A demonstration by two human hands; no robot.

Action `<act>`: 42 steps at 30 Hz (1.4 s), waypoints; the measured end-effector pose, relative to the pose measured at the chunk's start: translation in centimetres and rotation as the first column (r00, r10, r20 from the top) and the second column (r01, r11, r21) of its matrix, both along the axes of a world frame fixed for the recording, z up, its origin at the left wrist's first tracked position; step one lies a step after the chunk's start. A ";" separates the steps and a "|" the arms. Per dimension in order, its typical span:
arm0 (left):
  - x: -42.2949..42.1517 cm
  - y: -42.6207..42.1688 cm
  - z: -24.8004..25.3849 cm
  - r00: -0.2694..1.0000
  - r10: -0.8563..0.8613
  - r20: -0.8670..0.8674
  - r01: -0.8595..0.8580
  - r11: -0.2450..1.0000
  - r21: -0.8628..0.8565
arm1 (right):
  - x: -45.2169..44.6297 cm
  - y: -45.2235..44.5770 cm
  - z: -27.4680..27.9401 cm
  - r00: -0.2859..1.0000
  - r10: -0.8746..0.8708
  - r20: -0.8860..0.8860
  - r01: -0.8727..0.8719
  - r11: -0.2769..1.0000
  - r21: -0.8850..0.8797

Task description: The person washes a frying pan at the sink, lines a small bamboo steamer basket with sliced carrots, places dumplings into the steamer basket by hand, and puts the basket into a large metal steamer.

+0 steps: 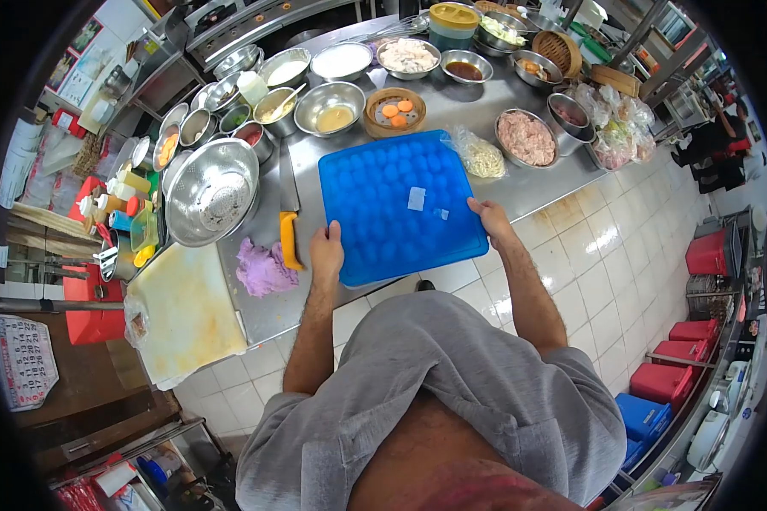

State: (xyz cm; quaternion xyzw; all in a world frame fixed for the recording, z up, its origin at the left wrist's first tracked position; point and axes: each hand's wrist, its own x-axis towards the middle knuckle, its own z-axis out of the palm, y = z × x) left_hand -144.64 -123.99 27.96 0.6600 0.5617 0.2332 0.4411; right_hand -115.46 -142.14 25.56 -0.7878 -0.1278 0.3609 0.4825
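Observation:
Both hands hold a blue plastic container with a translucent lid [383,230], over the near edge of the steel table. Rows of round pieces show through the lid, and two bits of white tape stick to it. My left hand [325,253] is closed on its left edge near the front corner. On the right edge, my right hand [492,220] grips with the thumb on top. Left of the container lie a knife with a yellow handle [290,241] and a crumpled purple cloth [266,267]. A clear bag of noodles [483,159] sits by its far right corner.
Behind stands a bamboo steamer [371,125] with orange balls, among several steel bowls. A perforated bowl [213,194] and a stained cutting board [183,311] are at left. Ground meat [527,136] fills a bowl at right. Red bins [661,386] line the right side of the tiled floor.

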 end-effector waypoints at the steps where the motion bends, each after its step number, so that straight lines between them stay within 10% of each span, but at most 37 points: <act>1: -0.2 0.3 -0.5 1.000 -0.025 0.002 0.025 0.997 0.069 | 0.6 0.0 -0.3 0.991 0.018 -0.131 -0.010 0.998 0.056; 18: 2.9 -3.6 14.6 0.983 -0.181 0.011 0.164 0.915 0.369 | -0.2 -3.7 1.0 0.961 -0.024 -0.277 0.106 0.952 0.288; 20: 2.8 -1.4 15.8 0.964 -0.148 0.221 0.114 0.981 0.159 | 0.6 -3.8 1.3 0.989 -0.045 -0.144 0.084 0.958 0.274; 28: -4.7 4.4 16.8 0.782 -0.010 0.623 -0.203 0.941 0.270 | -2.7 -2.8 4.0 0.818 0.100 0.566 -0.228 0.960 0.160; 31: -6.7 3.8 17.0 0.687 0.061 0.724 -0.323 0.919 0.228 | -6.3 -1.1 5.4 0.671 0.427 0.606 -0.479 0.874 -0.085; 37: -11.7 3.1 16.0 0.653 0.188 0.733 -0.433 0.887 0.158 | -8.3 1.0 2.2 0.354 0.467 0.810 -0.571 0.794 -0.209; 42: -14.0 2.2 16.1 0.664 0.179 0.726 -0.447 0.874 0.193 | -8.0 0.3 2.8 0.359 0.580 0.732 -0.616 0.736 -0.281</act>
